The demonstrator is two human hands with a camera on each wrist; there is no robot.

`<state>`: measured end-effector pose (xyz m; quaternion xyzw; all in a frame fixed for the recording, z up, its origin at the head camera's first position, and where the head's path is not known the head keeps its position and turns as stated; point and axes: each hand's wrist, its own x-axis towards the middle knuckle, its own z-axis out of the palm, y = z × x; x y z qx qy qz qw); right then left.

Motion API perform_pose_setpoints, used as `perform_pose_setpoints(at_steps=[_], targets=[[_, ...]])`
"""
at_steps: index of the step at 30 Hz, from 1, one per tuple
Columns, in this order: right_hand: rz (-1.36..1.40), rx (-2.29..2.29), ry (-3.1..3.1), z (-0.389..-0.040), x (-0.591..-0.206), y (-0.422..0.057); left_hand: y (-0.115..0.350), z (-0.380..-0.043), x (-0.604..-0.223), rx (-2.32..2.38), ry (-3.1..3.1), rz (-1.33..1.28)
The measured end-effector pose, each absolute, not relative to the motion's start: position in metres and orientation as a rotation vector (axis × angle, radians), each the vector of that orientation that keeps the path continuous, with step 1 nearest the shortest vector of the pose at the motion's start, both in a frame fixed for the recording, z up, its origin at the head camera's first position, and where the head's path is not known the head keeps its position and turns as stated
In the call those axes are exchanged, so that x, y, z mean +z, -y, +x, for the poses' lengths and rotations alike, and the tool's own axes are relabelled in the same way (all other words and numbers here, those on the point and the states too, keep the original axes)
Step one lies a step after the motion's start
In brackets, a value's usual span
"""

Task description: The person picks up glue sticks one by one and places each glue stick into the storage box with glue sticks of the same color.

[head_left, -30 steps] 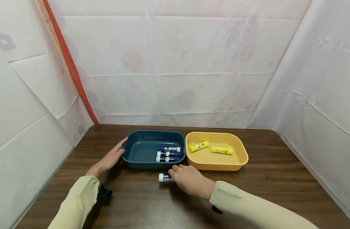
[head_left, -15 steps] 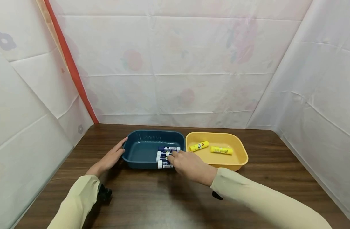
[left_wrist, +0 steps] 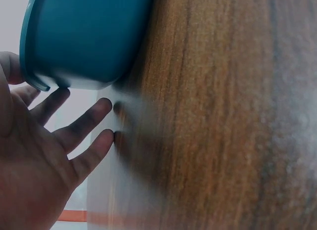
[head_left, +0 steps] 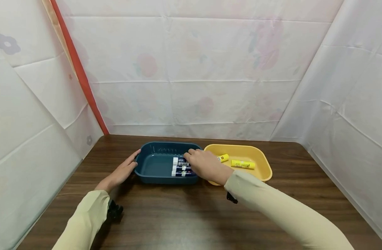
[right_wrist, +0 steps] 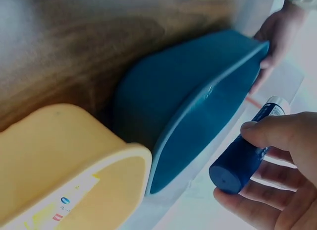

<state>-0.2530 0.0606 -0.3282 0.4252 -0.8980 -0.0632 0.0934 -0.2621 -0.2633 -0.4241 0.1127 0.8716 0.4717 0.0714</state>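
My right hand (head_left: 208,166) is above the right part of the dark blue plastic basket (head_left: 154,165), pinching a navy glue stick with a white cap (right_wrist: 242,153) between thumb and fingers. In the right wrist view this stick is clear of the basket walls. Below it, navy glue sticks (head_left: 183,173) lie side by side on the basket floor; my hand and the held stick partly cover them. My left hand (head_left: 119,173) rests against the basket's left end, fingers extended and spread, with the thumb near the rim in the left wrist view.
A yellow basket (head_left: 267,171) stands right beside the blue one. Inside it are two yellow glue sticks, one lying toward the right (head_left: 243,164) and the other partly behind my right hand. Both baskets stand on a dark wooden table (head_left: 166,218), with white patterned cloth around it.
My right hand has lifted the navy glue stick from the table in front of the blue basket, carrying it forward over the basket. The left hand has stayed at the basket's left end.
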Motion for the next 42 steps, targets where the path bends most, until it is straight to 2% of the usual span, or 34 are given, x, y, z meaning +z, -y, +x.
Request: perform_pose_setpoints(at_steps=[21, 42], targets=[[1.070, -0.144, 2.814, -0.312, -0.350, -0.039, 0.262, -0.261, -0.422, 1.424, -2.604, 0.320], [0.862, -0.274, 2.922, -0.325, -0.381, -0.026, 0.261, -0.261, -0.423, 1.444, -2.608, 0.329]])
